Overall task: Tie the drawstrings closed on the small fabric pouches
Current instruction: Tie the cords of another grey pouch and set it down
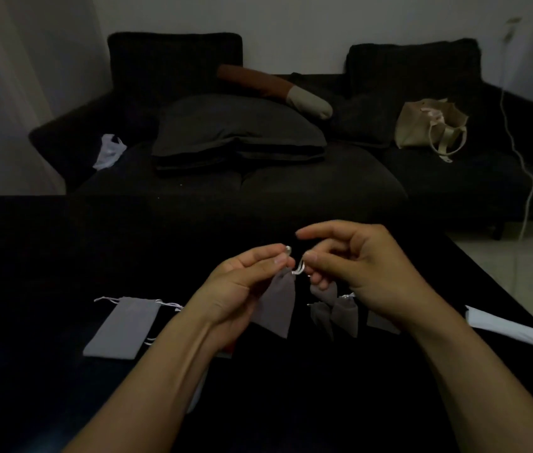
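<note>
Left hand: pinches the gathered neck of a grey pouch, held above the middle of the dark surface.
Right hand: pinches the white drawstring at that neck.
Flat pouches: toward the left edge.
Cinched pouches: under the right hand.
</note>
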